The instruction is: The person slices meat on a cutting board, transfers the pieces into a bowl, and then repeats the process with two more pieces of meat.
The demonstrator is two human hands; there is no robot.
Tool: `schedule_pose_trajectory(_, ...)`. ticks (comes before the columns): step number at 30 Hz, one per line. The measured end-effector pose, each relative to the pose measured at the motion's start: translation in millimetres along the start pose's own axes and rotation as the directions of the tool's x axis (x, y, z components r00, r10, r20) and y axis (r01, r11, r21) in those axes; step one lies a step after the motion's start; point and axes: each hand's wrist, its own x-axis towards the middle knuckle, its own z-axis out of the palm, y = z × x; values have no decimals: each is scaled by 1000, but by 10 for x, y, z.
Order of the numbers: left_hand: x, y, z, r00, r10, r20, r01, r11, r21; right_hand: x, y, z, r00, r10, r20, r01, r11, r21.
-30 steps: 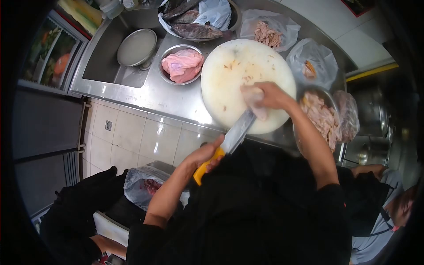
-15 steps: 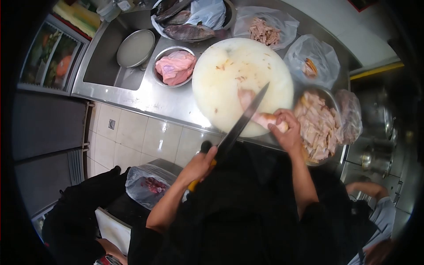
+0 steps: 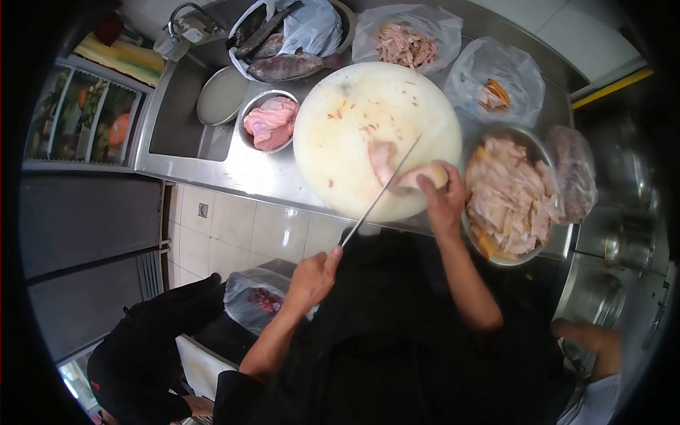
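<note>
My left hand [image 3: 312, 281] is closed round the handle of a long knife [image 3: 366, 212]. The blade, seen nearly edge-on, reaches up and right over the round white cutting board [image 3: 333, 142]. Under my right hand [image 3: 445, 202], a pale pink piece of meat with yellowish skin [image 3: 426, 175] lies at the board's near right side, fingers and thumb closed on its right end. The blade crosses just left of that grip. Beyond the blade lies another pinkish part of meat [image 3: 381, 157], and small scraps dot the board.
Right of the board stands a bowl of sliced meat [image 3: 510, 191], beside a filled plastic bag [image 3: 572, 173]. Bags with meat strips [image 3: 407, 46] and orange-edged pieces [image 3: 494, 95] lie behind. Left are a bowl of raw meat [image 3: 270, 124], fish [image 3: 287, 67] and a sink [image 3: 168, 117]. People work on both sides.
The knife has turned from showing its broad side to nearly edge-on, lying across the meat. My right hand has shifted slightly up and left with the meat. The whole view has swung a little.
</note>
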Motion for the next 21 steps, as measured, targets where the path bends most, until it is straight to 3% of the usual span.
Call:
schedule_pose_trajectory(1,-21,-2,19,1000,-11,-26,12,1000,21,-7,12,76,1000,-5,-5,5,997,77)
schedule_pose_trajectory(2,-40,6,28,999,-6,-34,7,1000,16,-11,6,133,997,-74,11,74,997,26)
schedule_pose_trajectory(5,-83,50,24,999,-20,-27,20,1000,-11,76,36,174,976,-213,44,216,930,-299)
schedule_pose_trajectory(9,-145,154,11,998,-62,15,63,996,-66,303,-172,122,981,-16,192,110,865,-489)
schedule_pose_trajectory(10,-147,155,25,998,-61,11,61,995,-77,381,-81,104,966,-115,233,221,837,-501)
schedule_pose_trajectory(16,-87,64,68,995,-78,69,89,979,-181,643,-4,99,963,-58,264,205,794,-573)
schedule_pose_trajectory(21,-182,151,-9,996,-51,69,64,977,-205,547,-67,219,981,-26,191,138,786,-602)
